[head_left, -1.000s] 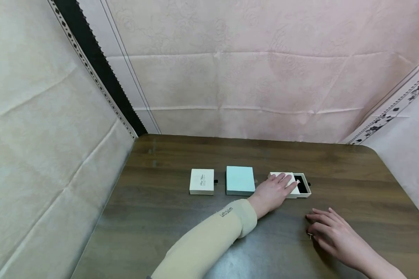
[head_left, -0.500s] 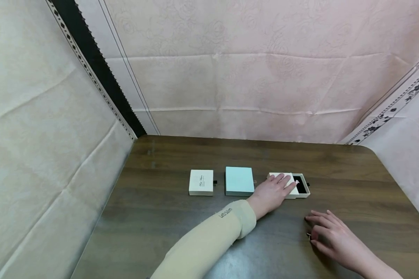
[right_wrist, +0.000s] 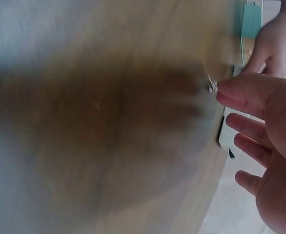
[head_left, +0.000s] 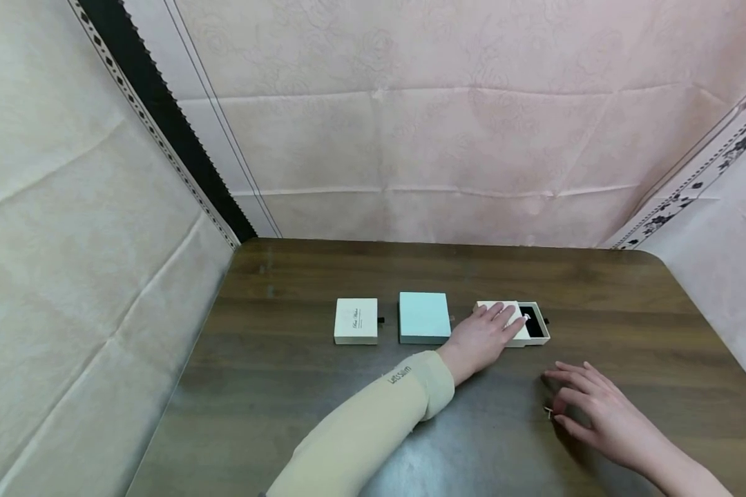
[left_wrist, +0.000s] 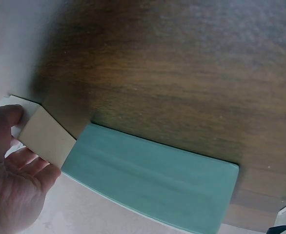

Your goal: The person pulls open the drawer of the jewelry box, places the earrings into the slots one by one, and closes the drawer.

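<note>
On the right of the row, a white drawer box has its tray partly slid out, showing a black lining. My left hand grips this box, thumb and fingers on different faces of it in the left wrist view. Close in front, over the table, my right hand pinches a small shiny piece of jewellery with a thin pin between thumb and index finger. Its other fingers are spread. A small white thing shows by the left thumb, at the tray's edge.
A mint-green box lies just left of the held box, under the left wrist's far side. Further left is a cream box with printed lettering and a black tab. Cloth walls stand behind and beside the wooden table.
The head view has shifted slightly. My right thumb and index finger have turned a little with the jewellery. My left hand stays on the box, and the tray is as far out as before.
</note>
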Demonstrator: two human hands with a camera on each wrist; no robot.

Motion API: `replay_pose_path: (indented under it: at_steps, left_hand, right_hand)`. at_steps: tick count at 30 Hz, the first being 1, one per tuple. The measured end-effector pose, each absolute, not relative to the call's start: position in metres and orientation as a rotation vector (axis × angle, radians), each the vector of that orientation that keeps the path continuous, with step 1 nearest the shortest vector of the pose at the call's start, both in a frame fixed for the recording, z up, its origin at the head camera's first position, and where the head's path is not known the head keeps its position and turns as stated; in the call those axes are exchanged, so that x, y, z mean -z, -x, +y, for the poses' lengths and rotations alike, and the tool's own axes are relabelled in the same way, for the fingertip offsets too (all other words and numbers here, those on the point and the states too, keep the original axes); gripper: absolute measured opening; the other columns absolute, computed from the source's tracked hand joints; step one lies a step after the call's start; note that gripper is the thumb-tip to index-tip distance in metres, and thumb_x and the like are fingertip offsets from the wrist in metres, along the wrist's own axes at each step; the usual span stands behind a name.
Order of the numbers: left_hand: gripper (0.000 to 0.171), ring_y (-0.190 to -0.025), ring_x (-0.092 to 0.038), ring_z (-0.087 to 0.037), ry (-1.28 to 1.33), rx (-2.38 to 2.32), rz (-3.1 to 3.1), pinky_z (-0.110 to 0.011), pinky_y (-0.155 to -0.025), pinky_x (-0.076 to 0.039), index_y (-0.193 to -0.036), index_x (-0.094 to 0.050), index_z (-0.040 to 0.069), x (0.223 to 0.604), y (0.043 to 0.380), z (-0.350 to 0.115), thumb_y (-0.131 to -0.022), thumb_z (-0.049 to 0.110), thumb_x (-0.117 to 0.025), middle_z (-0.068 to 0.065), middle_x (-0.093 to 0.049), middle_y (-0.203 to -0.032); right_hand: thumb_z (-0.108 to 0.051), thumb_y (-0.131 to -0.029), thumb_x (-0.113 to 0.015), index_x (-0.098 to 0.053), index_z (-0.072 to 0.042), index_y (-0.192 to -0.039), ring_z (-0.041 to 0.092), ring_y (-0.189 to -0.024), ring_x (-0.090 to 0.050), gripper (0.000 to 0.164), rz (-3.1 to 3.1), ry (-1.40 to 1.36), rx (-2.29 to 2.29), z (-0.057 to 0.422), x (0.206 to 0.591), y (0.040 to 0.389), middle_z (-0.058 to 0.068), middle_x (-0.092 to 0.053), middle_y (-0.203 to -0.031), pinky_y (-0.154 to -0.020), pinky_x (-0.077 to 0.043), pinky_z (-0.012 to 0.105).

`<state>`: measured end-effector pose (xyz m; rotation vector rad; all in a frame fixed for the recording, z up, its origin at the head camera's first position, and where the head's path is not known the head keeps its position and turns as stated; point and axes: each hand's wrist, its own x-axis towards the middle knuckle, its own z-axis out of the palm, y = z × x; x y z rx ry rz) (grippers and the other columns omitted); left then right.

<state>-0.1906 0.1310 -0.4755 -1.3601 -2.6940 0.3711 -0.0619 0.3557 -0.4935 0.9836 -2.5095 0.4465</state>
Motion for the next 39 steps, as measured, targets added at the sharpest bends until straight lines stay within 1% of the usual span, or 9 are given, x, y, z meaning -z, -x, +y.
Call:
replay_pose_path:
  at_steps: [4,13,16,19,25,28,34,37,39]
  left_hand:
    - [0.052,-0.159,-0.033,-0.014,1.359,-0.361,-2.696,-0.029,-0.124,-0.036,-0.17,-0.032,0.03,0.475,0.191,0.131,-0.118,0.028,-0.038,0.003,-0.034,-0.174]
    - [0.052,-0.16,-0.03,-0.013,1.363,-0.361,-2.725,-0.029,-0.125,-0.034,-0.171,-0.029,0.03,0.475,0.19,0.132,-0.119,0.027,-0.035,0.004,-0.031,-0.175]
    - [0.053,-0.16,-0.03,-0.013,1.364,-0.364,-2.728,-0.028,-0.125,-0.034,-0.171,-0.029,0.031,0.475,0.19,0.133,-0.119,0.027,-0.035,0.004,-0.031,-0.175]
    - [0.053,-0.16,-0.03,-0.013,1.365,-0.358,-2.732,-0.028,-0.125,-0.033,-0.171,-0.029,0.031,0.475,0.189,0.133,-0.119,0.027,-0.035,0.004,-0.03,-0.175]
    - [0.053,-0.16,-0.031,-0.013,1.366,-0.366,-2.721,-0.029,-0.125,-0.034,-0.171,-0.028,0.031,0.476,0.189,0.133,-0.119,0.027,-0.034,0.004,-0.03,-0.175]
    - [0.053,-0.159,-0.031,-0.014,1.364,-0.372,-2.712,-0.029,-0.124,-0.034,-0.171,-0.029,0.031,0.476,0.19,0.134,-0.119,0.026,-0.034,0.004,-0.031,-0.174]
    - [0.053,-0.16,-0.031,-0.013,1.363,-0.373,-2.719,-0.029,-0.125,-0.034,-0.171,-0.029,0.031,0.475,0.19,0.133,-0.119,0.028,-0.035,0.004,-0.031,-0.175]
    - [0.052,-0.16,-0.031,-0.013,1.363,-0.373,-2.716,-0.029,-0.125,-0.034,-0.17,-0.03,0.031,0.476,0.19,0.132,-0.119,0.028,-0.036,0.004,-0.032,-0.174]
    - [0.052,-0.159,-0.031,-0.013,1.362,-0.376,-2.713,-0.029,-0.125,-0.034,-0.17,-0.031,0.031,0.476,0.19,0.132,-0.119,0.028,-0.036,0.004,-0.032,-0.174]
  right_hand:
    - [-0.057,-0.112,-0.039,-0.067,-0.026,-0.089,-0.006,-0.154,-0.024,0.048,-2.493,-0.972,-0.436,0.36,0.491,0.064,0.016,-0.072,-0.121,-0.13,-0.006,0.025]
    - [-0.037,-0.117,-0.041,-0.075,-0.02,-0.104,0.0,-0.152,-0.031,0.04,-2.481,-1.061,-0.421,0.355,0.496,0.065,0.013,-0.072,-0.122,-0.131,-0.007,0.026]
    - [-0.015,-0.102,-0.061,-0.073,-0.023,-0.103,0.011,-0.147,-0.042,0.014,-2.492,-1.093,-0.407,0.353,0.496,0.066,0.013,-0.072,-0.124,-0.131,-0.007,0.028]
    - [-0.005,-0.077,-0.065,-0.072,-0.027,-0.102,0.029,-0.132,-0.054,0.034,-2.523,-1.11,-0.391,0.352,0.495,0.066,0.011,-0.071,-0.127,-0.131,-0.005,0.029]
    - [-0.017,-0.102,-0.055,-0.068,-0.03,-0.095,0.036,-0.124,-0.057,0.02,-2.542,-1.08,-0.36,0.354,0.494,0.065,0.011,-0.072,-0.125,-0.131,-0.005,0.028]
    - [-0.036,-0.116,-0.035,-0.068,-0.029,-0.093,0.034,-0.125,-0.057,0.041,-2.529,-1.055,-0.352,0.355,0.493,0.064,0.011,-0.072,-0.123,-0.131,-0.005,0.027]
    - [-0.041,-0.116,-0.037,-0.068,-0.027,-0.091,0.033,-0.125,-0.056,0.043,-2.518,-1.039,-0.359,0.36,0.495,0.061,0.011,-0.072,-0.121,-0.131,-0.005,0.027]
    - [-0.021,-0.1,-0.064,-0.067,-0.028,-0.091,0.03,-0.127,-0.055,0.011,-2.532,-1.037,-0.369,0.362,0.496,0.059,0.011,-0.072,-0.122,-0.131,-0.005,0.026]
    - [-0.011,-0.08,-0.075,-0.067,-0.029,-0.092,0.028,-0.128,-0.054,0.023,-2.542,-1.034,-0.368,0.364,0.497,0.058,0.01,-0.072,-0.123,-0.13,-0.005,0.026]
